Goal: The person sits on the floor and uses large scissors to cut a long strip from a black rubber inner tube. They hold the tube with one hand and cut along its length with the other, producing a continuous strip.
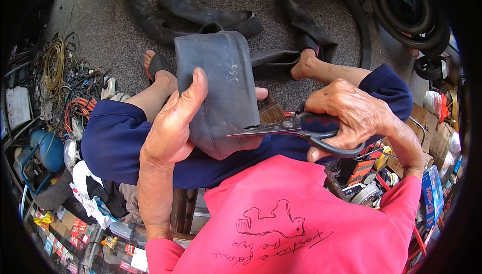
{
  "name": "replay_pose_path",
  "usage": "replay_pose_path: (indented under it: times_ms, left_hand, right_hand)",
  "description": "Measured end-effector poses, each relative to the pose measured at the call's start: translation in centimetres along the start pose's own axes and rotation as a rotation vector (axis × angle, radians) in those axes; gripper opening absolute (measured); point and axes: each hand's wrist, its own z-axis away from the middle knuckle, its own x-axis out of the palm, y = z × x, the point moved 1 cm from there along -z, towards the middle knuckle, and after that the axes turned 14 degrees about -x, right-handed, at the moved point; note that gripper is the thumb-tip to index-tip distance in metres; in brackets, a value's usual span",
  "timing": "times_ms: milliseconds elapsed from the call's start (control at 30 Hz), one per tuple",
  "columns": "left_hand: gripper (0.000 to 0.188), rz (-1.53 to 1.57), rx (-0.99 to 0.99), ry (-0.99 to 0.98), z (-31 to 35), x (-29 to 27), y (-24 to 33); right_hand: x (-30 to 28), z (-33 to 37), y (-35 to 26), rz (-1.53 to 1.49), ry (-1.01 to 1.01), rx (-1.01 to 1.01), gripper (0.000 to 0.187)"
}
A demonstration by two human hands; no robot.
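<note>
A wide piece of black rubber inner tube [216, 83] is held up over my lap, gripped by my left hand [173, 118]. The left thumb lies along its front face, and the other fingers are mostly behind it; one fingertip shows past its right edge. My right hand [351, 113] is closed around the black handles of a pair of scissors [286, 127]. Their blades point left, at the lower right edge of the rubber; one blade overlaps its face. The blades look slightly parted.
Long strips of cut inner tube [201, 15] lie on the grey floor ahead of my feet. Tyres [404, 3] lie at the far right. Tangled wires and cords [60, 73] are heaped at left, with a blue machine [45, 148] below. Boxes and tools [366, 178] crowd the right side.
</note>
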Motion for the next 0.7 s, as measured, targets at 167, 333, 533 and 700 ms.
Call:
replay_pose_path:
  times_ms: [167,333,533,700]
  left_hand:
    - [0.065,-0.075,-0.001,0.015,-0.1,-0.4,-0.2]
    - [0.067,-0.017,-0.005,0.023,-0.1,-0.3,-0.4]
    - [0.068,-0.007,-0.015,0.033,-0.2,-0.3,-0.4]
    - [0.068,-0.007,-0.007,0.033,-0.1,-0.3,-0.4]
  right_hand:
    - [0.3,-0.4,-0.3,0.005,0.004,-0.001,0.072]
    - [1.0,-0.1,-0.4,0.162,0.101,-0.050,0.068]
    - [0.5,-0.2,-0.6,0.202,0.059,-0.025,0.069]
    - [1.2,0.0,0.0,0.209,0.100,-0.073,0.067]
